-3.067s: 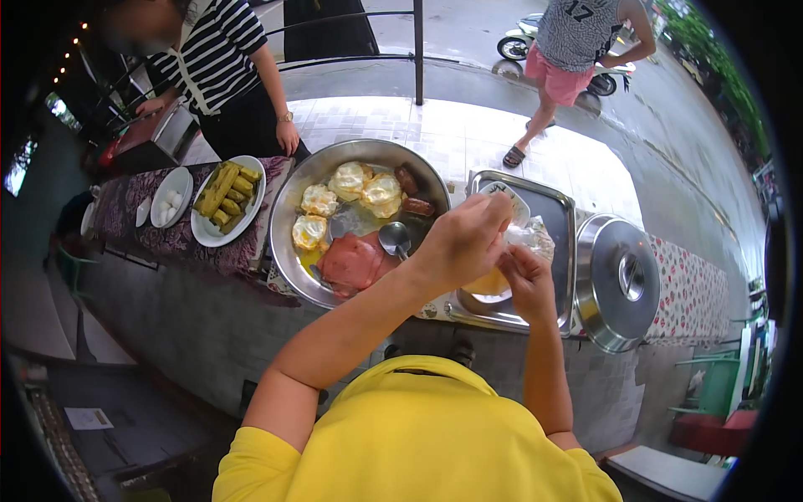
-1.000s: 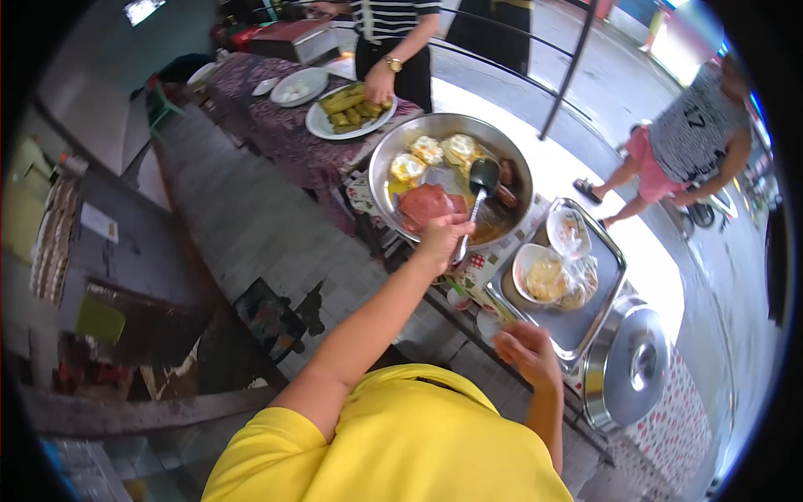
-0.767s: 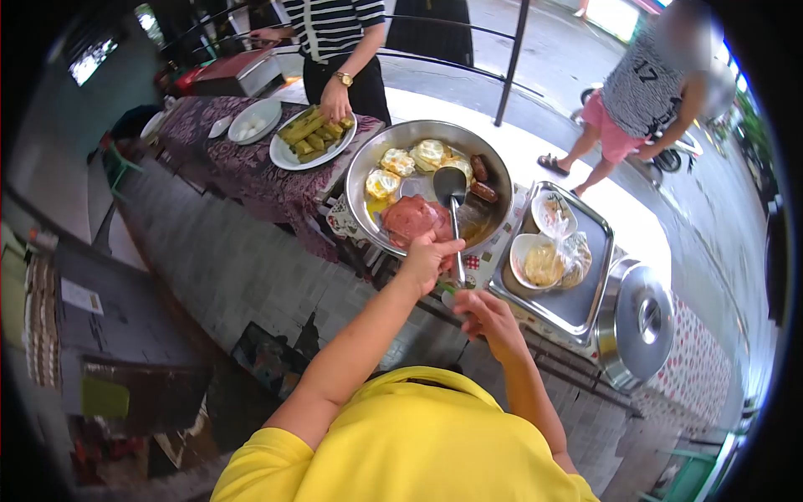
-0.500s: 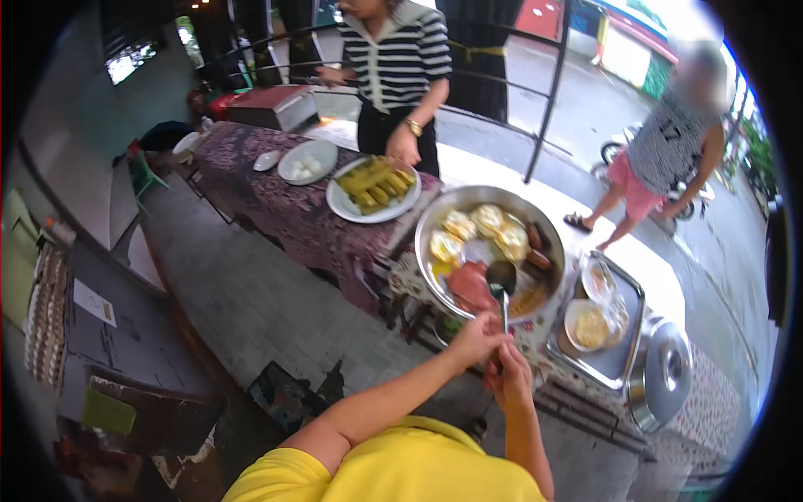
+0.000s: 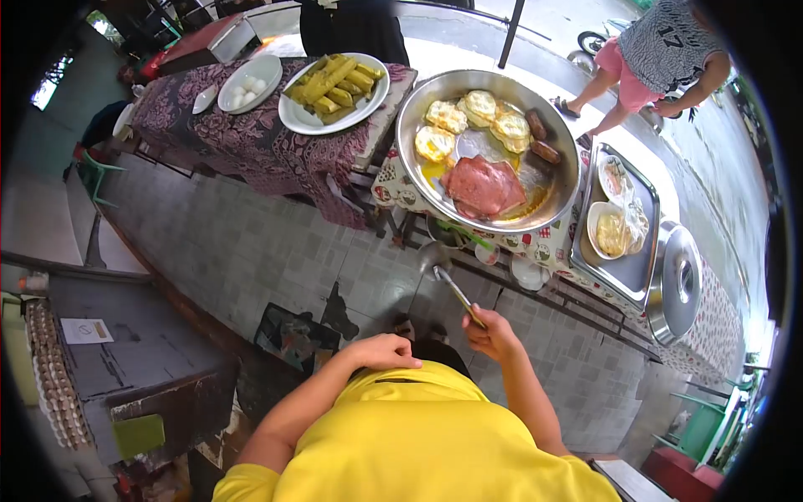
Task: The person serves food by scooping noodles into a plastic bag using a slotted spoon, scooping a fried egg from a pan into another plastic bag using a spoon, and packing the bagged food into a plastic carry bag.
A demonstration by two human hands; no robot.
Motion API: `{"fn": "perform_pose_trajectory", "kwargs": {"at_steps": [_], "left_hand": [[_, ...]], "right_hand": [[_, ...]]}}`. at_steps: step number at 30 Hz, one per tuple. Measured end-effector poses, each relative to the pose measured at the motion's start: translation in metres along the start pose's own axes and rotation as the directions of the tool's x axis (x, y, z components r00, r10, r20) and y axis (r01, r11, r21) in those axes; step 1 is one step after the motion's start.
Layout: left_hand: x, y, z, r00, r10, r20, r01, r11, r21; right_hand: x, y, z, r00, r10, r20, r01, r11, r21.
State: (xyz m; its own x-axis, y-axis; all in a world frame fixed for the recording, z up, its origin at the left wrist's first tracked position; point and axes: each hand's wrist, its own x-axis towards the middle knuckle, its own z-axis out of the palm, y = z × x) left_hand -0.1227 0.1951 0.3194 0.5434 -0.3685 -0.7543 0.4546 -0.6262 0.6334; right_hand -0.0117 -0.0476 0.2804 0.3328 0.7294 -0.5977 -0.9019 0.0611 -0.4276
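Note:
My right hand (image 5: 493, 335) is closed around the handle of a metal ladle (image 5: 453, 291). The ladle's bowl hangs over the floor, below and apart from the big pan. My left hand (image 5: 386, 351) rests at the waist of my yellow shirt (image 5: 418, 427), its fingers curled in; what they hold, if anything, is hidden. Beyond the ladle, a wide round steel pan (image 5: 407, 163) stands on the patterned tablecloth. In it lie several fried eggs (image 5: 479, 109), pink sliced meat (image 5: 485, 188), and dark sausages (image 5: 545, 152) at the right side.
Left of the pan is a plate of leaf-wrapped rolls (image 5: 339, 88) and a dish of white eggs (image 5: 247, 90). A metal tray (image 5: 623, 280) with bowls and a lidded pot (image 5: 676, 280) stand to the right. Another person (image 5: 661, 58) stands beyond. Egg trays (image 5: 54, 368) are stacked at far left.
My right hand has drawn the ladle out of the pan toward my body. My left hand has left the ladle and moved to my waist. The view has tipped down.

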Motion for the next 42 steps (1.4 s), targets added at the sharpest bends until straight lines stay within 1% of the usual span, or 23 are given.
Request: {"fn": "perform_pose_trajectory", "kwargs": {"at_steps": [2, 3, 6, 9, 12, 14, 15, 18, 20, 21, 23, 25, 26, 29, 33, 34, 35, 36, 37, 38, 39, 41, 42], "left_hand": [[0.004, -0.02, 0.02, 0.985, 0.009, -0.175, -0.047, 0.976, -0.212], [0.005, -0.027, 0.025, 0.964, -0.001, -0.267, -0.085, 0.948, -0.308], [-0.003, -0.026, 0.012, 0.916, -0.017, -0.401, -0.126, 0.937, -0.326], [0.016, -0.049, 0.006, 0.84, -0.134, -0.526, -0.094, 0.918, -0.385], [0.054, -0.082, 0.014, 0.738, -0.201, -0.645, -0.102, 0.911, -0.401], [0.083, -0.113, 0.028, 0.67, -0.21, -0.712, -0.135, 0.909, -0.395], [0.098, -0.133, 0.039, 0.65, -0.163, -0.742, -0.221, 0.894, -0.39], [0.124, -0.161, 0.06, 0.611, -0.156, -0.776, -0.257, 0.888, -0.381], [0.133, -0.177, 0.073, 0.588, -0.205, -0.783, -0.27, 0.863, -0.428], [0.134, -0.18, 0.076, 0.574, -0.219, -0.789, -0.263, 0.863, -0.431], [0.129, -0.159, 0.068, 0.529, -0.239, -0.814, -0.24, 0.878, -0.414], [0.122, -0.139, 0.055, 0.529, -0.186, -0.828, -0.283, 0.881, -0.379], [0.114, -0.125, 0.051, 0.528, -0.165, -0.833, -0.303, 0.88, -0.366], [0.087, -0.044, 0.014, 0.557, -0.027, -0.83, -0.337, 0.906, -0.256], [0.062, 0.063, -0.033, 0.646, 0.185, -0.741, -0.401, 0.908, -0.122], [0.062, 0.087, -0.04, 0.662, 0.241, -0.71, -0.433, 0.896, -0.1], [0.064, 0.109, -0.046, 0.675, 0.297, -0.675, -0.466, 0.881, -0.078], [0.069, 0.131, -0.051, 0.685, 0.351, -0.638, -0.498, 0.865, -0.059], [0.076, 0.152, -0.055, 0.684, 0.405, -0.607, -0.517, 0.856, -0.012], [0.088, 0.17, -0.058, 0.643, 0.444, -0.624, -0.552, 0.833, 0.025], [0.101, 0.187, -0.057, 0.605, 0.479, -0.637, -0.583, 0.81, 0.056], [0.128, 0.225, -0.053, 0.549, 0.521, -0.654, -0.625, 0.775, 0.092], [0.144, 0.242, -0.049, 0.536, 0.483, -0.693, -0.648, 0.761, 0.03]], "right_hand": [[0.019, 0.002, -0.007, 0.978, 0.163, -0.128, -0.173, 0.982, -0.073], [0.035, 0.006, -0.016, 0.963, 0.159, -0.219, -0.186, 0.976, -0.109], [0.104, 0.031, -0.077, 0.924, 0.127, -0.361, -0.18, 0.977, -0.116], [0.187, 0.052, -0.148, 0.903, -0.053, -0.427, -0.047, 0.974, -0.22], [0.277, 0.049, -0.199, 0.754, -0.064, -0.653, -0.13, 0.961, -0.244], [0.343, 0.059, -0.26, 0.765, -0.056, -0.642, -0.057, 0.986, -0.155], [0.367, 0.061, -0.281, 0.772, -0.053, -0.634, -0.022, 0.994, -0.109], [0.385, 0.039, -0.256, 0.825, -0.045, -0.564, 0.041, 0.999, -0.02], [0.398, 0.039, -0.259, 0.915, -0.074, -0.397, 0.132, 0.984, 0.121], [0.412, 0.043, -0.268, 0.933, -0.118, -0.341, 0.224, 0.931, 0.288], [0.404, 0.036, -0.264, 0.931, -0.309, -0.195, 0.349, 0.909, 0.227], [0.37, 0.026, -0.235, 0.925, -0.325, -0.197, 0.311, 0.945, -0.099], [0.351, 0.02, -0.224, 0.913, -0.249, -0.324, 0.202, 0.964, -0.173], [0.245, -0.01, -0.165, 0.852, -0.012, -0.523, -0.086, 0.983, -0.164], [0.105, 0.002, -0.176, 0.874, -0.158, -0.459, 0.058, 0.973, -0.225], [0.054, -0.006, -0.181, 0.928, -0.203, -0.312, 0.12, 0.957, -0.264], [0.021, -0.009, -0.202, 0.905, -0.248, -0.346, -0.032, 0.772, -0.635], [-0.011, -0.019, -0.234, 0.986, -0.107, -0.126, -0.126, 0.008, -0.992], [-0.051, -0.04, -0.23, 0.971, 0.088, -0.22, -0.19, -0.27, -0.944], [-0.105, -0.063, -0.205, 0.911, -0.051, -0.409, -0.379, 0.284, -0.881], [-0.161, -0.08, -0.181, 0.785, -0.06, -0.616, -0.361, 0.764, -0.534], [-0.249, -0.12, -0.169, 0.755, -0.271, -0.597, -0.127, 0.833, -0.539], [-0.283, -0.141, -0.176, 0.653, -0.451, -0.608, 0.026, 0.816, -0.577]]}}
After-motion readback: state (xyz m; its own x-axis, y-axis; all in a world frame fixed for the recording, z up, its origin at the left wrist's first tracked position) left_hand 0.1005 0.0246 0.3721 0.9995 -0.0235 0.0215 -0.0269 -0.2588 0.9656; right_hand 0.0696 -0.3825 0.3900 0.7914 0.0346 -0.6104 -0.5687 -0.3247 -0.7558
